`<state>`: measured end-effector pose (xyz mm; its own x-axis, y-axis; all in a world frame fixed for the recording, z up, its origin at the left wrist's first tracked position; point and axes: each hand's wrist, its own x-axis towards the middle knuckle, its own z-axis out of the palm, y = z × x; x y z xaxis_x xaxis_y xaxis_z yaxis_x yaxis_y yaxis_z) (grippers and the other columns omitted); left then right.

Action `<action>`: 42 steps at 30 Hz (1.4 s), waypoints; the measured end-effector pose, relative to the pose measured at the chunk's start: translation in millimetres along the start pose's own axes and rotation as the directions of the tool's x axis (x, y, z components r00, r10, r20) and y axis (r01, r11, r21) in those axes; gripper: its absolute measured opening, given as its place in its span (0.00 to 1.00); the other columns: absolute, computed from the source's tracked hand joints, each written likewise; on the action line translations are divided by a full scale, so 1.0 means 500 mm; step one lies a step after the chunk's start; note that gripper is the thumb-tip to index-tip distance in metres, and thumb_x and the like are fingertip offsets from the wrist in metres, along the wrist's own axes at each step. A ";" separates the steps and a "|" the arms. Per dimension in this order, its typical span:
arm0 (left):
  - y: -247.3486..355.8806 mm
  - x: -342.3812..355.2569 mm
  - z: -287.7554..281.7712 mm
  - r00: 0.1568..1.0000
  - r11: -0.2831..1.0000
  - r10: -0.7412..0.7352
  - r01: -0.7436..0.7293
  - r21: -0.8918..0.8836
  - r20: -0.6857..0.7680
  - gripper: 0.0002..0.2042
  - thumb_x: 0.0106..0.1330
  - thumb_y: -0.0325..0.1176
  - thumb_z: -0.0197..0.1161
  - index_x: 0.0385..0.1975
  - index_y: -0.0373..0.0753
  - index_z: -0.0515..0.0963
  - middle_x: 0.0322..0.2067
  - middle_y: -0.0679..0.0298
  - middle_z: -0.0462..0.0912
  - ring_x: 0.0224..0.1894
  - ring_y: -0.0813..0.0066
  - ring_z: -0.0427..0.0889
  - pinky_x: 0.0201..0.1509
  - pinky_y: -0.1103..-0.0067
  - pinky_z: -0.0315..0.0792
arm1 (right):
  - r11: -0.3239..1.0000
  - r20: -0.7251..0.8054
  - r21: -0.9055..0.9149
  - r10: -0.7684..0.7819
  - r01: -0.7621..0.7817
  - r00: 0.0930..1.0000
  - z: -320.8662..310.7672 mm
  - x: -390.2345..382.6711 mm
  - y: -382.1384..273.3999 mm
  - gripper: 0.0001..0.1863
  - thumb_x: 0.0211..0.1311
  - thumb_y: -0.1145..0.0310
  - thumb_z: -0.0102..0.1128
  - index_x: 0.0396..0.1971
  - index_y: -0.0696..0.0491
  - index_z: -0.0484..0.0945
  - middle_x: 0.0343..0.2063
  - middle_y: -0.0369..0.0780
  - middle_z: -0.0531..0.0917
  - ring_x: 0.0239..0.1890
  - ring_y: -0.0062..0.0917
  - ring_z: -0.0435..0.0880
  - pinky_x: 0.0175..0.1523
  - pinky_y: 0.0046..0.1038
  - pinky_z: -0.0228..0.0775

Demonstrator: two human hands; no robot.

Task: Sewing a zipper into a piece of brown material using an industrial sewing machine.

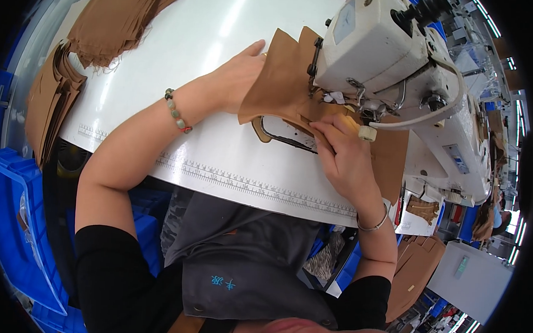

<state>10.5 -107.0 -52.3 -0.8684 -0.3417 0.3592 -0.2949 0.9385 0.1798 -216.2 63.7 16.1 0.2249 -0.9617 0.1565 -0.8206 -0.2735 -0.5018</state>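
Note:
A brown sheet of fabric or leather [276, 77] stands partly raised at the sewing machine [366, 52], its inner edge under the machine's head. Behind its left side lies my left hand [240, 76], touching it, with a finger stretched out and the others hidden by the sheet. My right hand [345, 155] is closed, pinching the sheet's near edge just in front of the needle area. Small white scraps [335, 98] show beside the needle parts, which are largely covered. Below the sheet, a slotted opening [286, 133] shows in the white table [220, 146].
Brown fabric pieces hang in a stack [115, 26] at the far left, with more layered pieces [52, 97] over the table's edge. A printed ruler strip [236, 186] follows the front edge. Blue bins [20, 215] stand at the left; brown panels [416, 274] lie at the right.

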 end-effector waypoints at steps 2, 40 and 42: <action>0.001 0.000 -0.003 1.000 1.000 -0.012 0.012 0.006 0.022 0.20 0.70 0.49 0.59 0.57 0.50 0.78 0.49 0.61 0.86 0.56 0.58 0.80 0.71 0.47 0.58 | 1.000 0.022 0.008 0.014 -0.014 1.000 0.000 -0.002 -0.002 0.15 0.57 0.72 0.64 0.45 0.58 0.85 0.44 0.42 0.83 0.44 0.45 0.82 0.52 0.41 0.74; 0.156 -0.029 -0.033 0.993 0.994 -0.106 0.106 0.000 -0.049 0.24 0.67 0.45 0.67 0.60 0.41 0.80 0.63 0.63 0.80 0.69 0.63 0.74 0.72 0.64 0.70 | 0.938 0.119 -0.343 -0.010 0.051 0.993 0.022 -0.034 0.057 0.39 0.68 0.46 0.62 0.75 0.46 0.64 0.73 0.46 0.67 0.74 0.41 0.64 0.77 0.55 0.39; 0.157 -0.027 -0.033 0.992 0.994 -0.113 0.113 0.001 -0.050 0.24 0.67 0.45 0.67 0.60 0.41 0.80 0.63 0.63 0.80 0.69 0.63 0.75 0.71 0.65 0.70 | 0.944 0.121 -0.326 -0.012 0.051 0.993 0.021 -0.032 0.061 0.40 0.68 0.45 0.62 0.75 0.46 0.64 0.72 0.46 0.67 0.74 0.42 0.65 0.76 0.54 0.40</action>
<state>5.9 -29.4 -27.8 -0.8084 -0.4479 0.3820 -0.3919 0.8937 0.2185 -239.2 70.8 -10.8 0.2965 -0.9533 0.0580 -0.9344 -0.3021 -0.1886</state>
